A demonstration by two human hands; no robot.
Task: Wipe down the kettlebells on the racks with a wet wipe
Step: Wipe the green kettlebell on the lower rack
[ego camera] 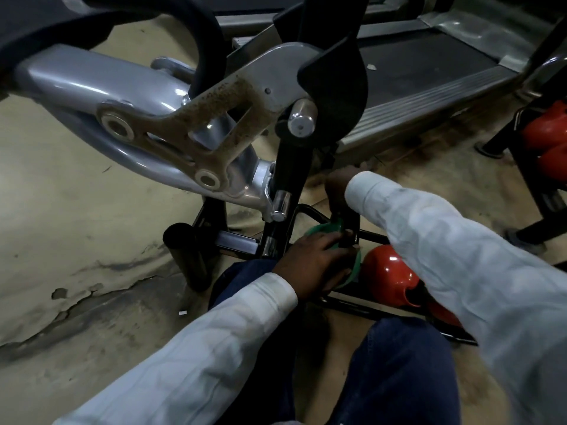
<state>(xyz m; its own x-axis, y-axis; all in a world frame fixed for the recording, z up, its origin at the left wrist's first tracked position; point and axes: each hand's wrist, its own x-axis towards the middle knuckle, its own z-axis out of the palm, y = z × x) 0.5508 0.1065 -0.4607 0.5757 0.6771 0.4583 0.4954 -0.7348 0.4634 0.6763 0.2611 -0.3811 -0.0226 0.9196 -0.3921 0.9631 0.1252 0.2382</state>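
Observation:
A green kettlebell [322, 231] sits at the left end of a low black rack [352, 305] on the floor. My left hand [316, 259] lies flat over its body, covering most of it. My right hand [337, 188] reaches down from above and grips the kettlebell's handle, the fingers closed around it. No wet wipe shows; it may be hidden under a hand. A red kettlebell [389, 274] rests on the same rack just to the right, partly behind my right sleeve.
A grey exercise machine arm [153, 118] with a rusty bracket hangs over the rack at upper left. A treadmill deck [429, 65] runs behind. A second rack with red kettlebells [549, 130] stands at far right. My knees in blue jeans are below.

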